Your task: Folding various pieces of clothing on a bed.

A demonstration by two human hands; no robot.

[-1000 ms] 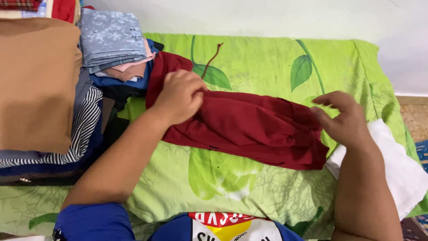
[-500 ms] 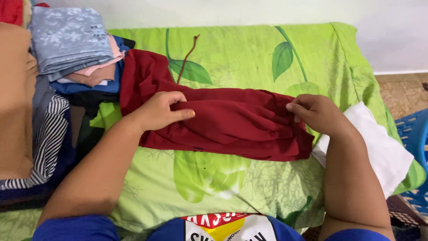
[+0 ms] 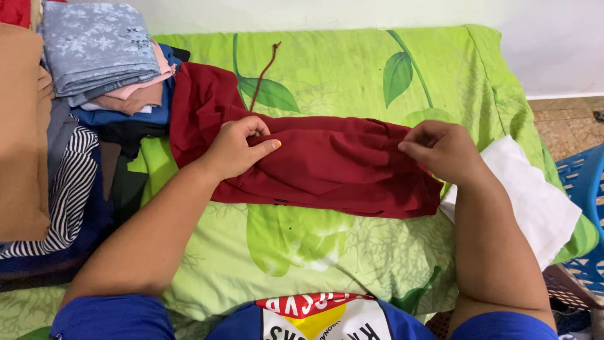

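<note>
left hand point(image 3: 236, 150) | right hand point(image 3: 440, 151) | pinching red garment point(image 3: 333, 167) ends

A home, most likely a bedroom. A bed under a green leaf-print sheet point(image 3: 352, 69) stands against a plain wall. Stacks of folded clothes point(image 3: 104, 56) sit on it.

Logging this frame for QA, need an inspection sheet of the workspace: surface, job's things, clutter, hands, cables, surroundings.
Surface: green leaf-print sheet covering a bed or couch, wrinkled.
Job's things: dark red garment, folded into a long band across the sheet, a drawstring trailing from its far end.
Clutter: stack of folded clothes at far left; striped garment below it; white cloth at right.
Hands: left hand presses on the garment, fingers curled; right hand pinches its right end.
Cables: nothing seen.
Surroundings: white wall, tiled floor, blue plastic basket at right.
</note>
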